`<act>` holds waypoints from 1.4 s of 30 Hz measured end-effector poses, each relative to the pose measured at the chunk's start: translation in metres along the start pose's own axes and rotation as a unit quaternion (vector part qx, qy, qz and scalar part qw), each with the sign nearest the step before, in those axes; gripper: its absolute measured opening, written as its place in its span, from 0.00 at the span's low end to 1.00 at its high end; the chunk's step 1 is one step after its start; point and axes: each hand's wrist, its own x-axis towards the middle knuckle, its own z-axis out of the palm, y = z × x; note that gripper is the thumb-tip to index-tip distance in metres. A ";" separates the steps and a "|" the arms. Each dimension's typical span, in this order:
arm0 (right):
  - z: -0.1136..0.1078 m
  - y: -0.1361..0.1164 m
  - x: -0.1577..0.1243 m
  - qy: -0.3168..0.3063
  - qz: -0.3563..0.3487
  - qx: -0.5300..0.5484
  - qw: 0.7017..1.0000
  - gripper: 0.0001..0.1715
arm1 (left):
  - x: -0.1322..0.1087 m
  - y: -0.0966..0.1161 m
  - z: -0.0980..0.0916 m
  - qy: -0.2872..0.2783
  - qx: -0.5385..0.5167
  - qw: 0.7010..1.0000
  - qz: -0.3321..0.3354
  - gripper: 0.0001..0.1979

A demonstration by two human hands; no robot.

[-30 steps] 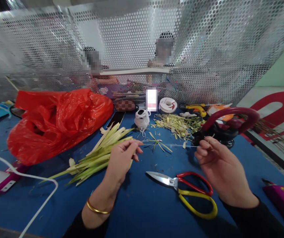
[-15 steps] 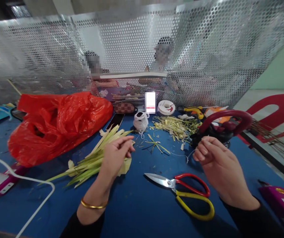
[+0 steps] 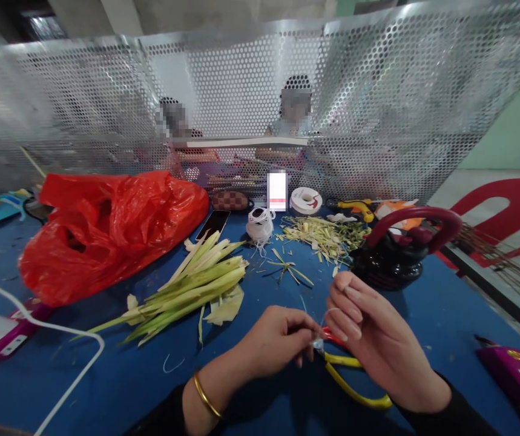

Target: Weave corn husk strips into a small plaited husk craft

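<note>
My left hand (image 3: 282,339), with a gold bangle at the wrist, pinches a thin pale thread above the scissors. Opposite it, my right hand (image 3: 368,336) has thumb and forefinger pressed together, and the thread (image 3: 327,312) loops near its fingers. Beneath both hands lie scissors (image 3: 355,387) with red and yellow handles, their blades mostly hidden. A bundle of pale green husk strips (image 3: 187,284) rests to the left. Beyond the hands are a small knot of green strips (image 3: 287,266) and a ball of white string (image 3: 260,225).
A red plastic bag (image 3: 114,230) fills the back left, near a phone (image 3: 213,226). Husk scraps (image 3: 316,235), a ribbon roll (image 3: 306,200) and a dark kettle (image 3: 389,266) stand at the back right. Two people sit behind a perforated metal screen (image 3: 236,79).
My left hand has moved right from above the husk bundle to the thread over the scissors. My right hand has shifted slightly left and down. A short thread piece now shows on the table at left.
</note>
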 end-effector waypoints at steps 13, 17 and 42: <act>-0.010 -0.012 0.009 0.049 -0.064 0.036 0.996 0.07 | -0.003 0.004 -0.004 0.006 -0.119 0.993 -0.016 0.07; -0.008 -0.005 0.007 0.035 -0.051 0.028 0.998 0.05 | -0.001 -0.002 -0.001 -0.040 -0.195 0.979 -0.045 0.14; -0.024 -0.021 0.017 0.138 -0.171 -0.040 0.975 0.05 | -0.009 -0.003 0.000 -0.024 -0.256 0.965 -0.046 0.10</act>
